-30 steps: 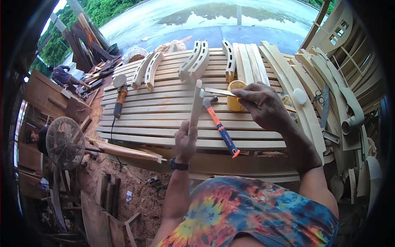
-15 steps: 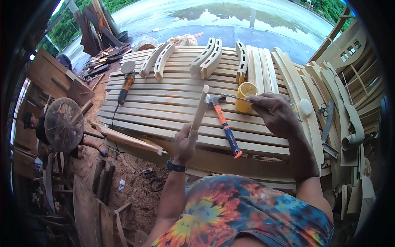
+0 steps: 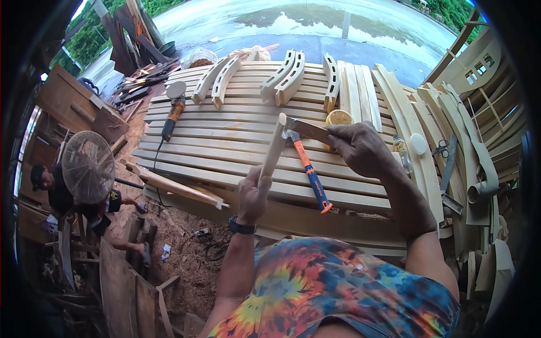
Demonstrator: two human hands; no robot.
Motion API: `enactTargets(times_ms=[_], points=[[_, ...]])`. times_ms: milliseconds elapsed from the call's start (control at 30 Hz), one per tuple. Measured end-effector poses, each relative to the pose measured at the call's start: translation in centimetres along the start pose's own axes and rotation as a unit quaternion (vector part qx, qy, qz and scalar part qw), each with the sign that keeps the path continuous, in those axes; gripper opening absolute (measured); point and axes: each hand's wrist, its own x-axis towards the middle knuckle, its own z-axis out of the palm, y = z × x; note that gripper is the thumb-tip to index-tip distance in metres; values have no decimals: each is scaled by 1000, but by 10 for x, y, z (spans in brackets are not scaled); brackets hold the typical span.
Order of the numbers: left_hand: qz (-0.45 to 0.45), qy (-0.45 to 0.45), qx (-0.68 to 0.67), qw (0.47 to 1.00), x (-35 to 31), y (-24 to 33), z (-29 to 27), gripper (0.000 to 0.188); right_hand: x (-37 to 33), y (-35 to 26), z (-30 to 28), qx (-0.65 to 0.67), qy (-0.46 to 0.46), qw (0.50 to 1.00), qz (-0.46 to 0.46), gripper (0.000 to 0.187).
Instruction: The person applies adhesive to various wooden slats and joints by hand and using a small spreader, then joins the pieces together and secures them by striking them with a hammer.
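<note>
My left hand [image 3: 252, 194] is wrapped round the lower end of a pale wooden slat [image 3: 274, 149], which stands up tilted slightly to the right. In my right hand [image 3: 360, 145] I grip a flat metal blade [image 3: 307, 129], perhaps a putty knife; its far end meets the slat's upper end. Partly hidden behind that hand is a yellow jar [image 3: 339, 117]. A claw hammer [image 3: 310, 174] with an orange and blue handle lies on the slatted wooden top just below the blade, its head near the slat.
Curved slotted wooden pieces [image 3: 290, 79] stand along the far side of the slatted top [image 3: 225, 127]. A corded power tool [image 3: 173, 115] lies at left, a bottle [image 3: 401, 151] at right. Beyond are scissors [image 3: 442, 148], a fan [image 3: 88, 167] and another person [image 3: 62, 186].
My right hand has turned the blade flatter and brought it from over the yellow jar onto the slat's top end. At the left, the other person has shifted, with legs now showing.
</note>
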Motion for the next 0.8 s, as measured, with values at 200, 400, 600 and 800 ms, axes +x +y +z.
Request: enactTargets(times_ms=[200,400,600,800], points=[[9,2,29,1000,1,3,2,55,-7,-9,-3,-14,-10,1000,16,28],[13,8,29,999,1,3,-1,55,-30,-21,-12,38,-83,996,8,28],[-43,15,-35,998,-21,7,-24,62,-32,-17,-16,167,4,983,73,24],[4,16,-142,990,-86,67,-80,78,-35,10,26,294,45,953,54,28]])
